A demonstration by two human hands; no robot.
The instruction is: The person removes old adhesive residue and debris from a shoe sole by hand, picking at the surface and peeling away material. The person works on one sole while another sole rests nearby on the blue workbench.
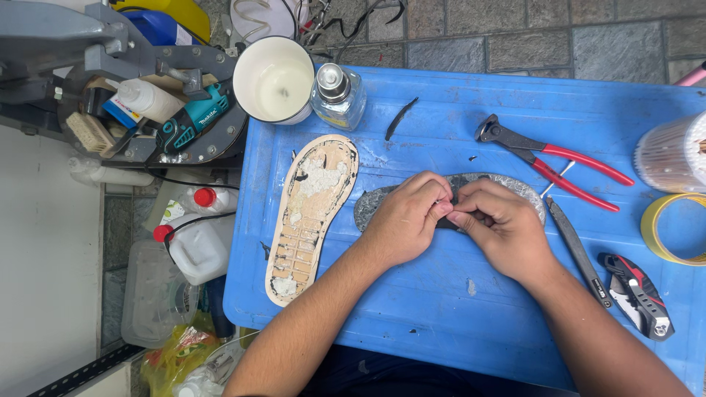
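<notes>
I see a bright blue plastic counter, scuffed and dusted with pale residue, standing on grey stone paving, with a cluttered stand of tools and bottles off its left edge. On the counter lies a tan rubber shoe sole, underside up, its tread caked with whitish dried glue. Behind it stand a white round cup and a small clear glass bottle with a metal cap. Toward the right lie red-handled metal pincers, a slim dark knife, a black and red folding cutter, a roll of yellow tape and a tub of cotton swabs. In the middle lies a dark grey worn insole-shaped piece, flat on the counter and mostly covered by my hands. My left hand and right hand meet over its middle, each grip pinched nearly closed, thumb and forefinger tips pressed together on a small bit of the dark piece's surface. The fingertips of the two hands touch each other; I cannot tell exactly what sits between them.
</notes>
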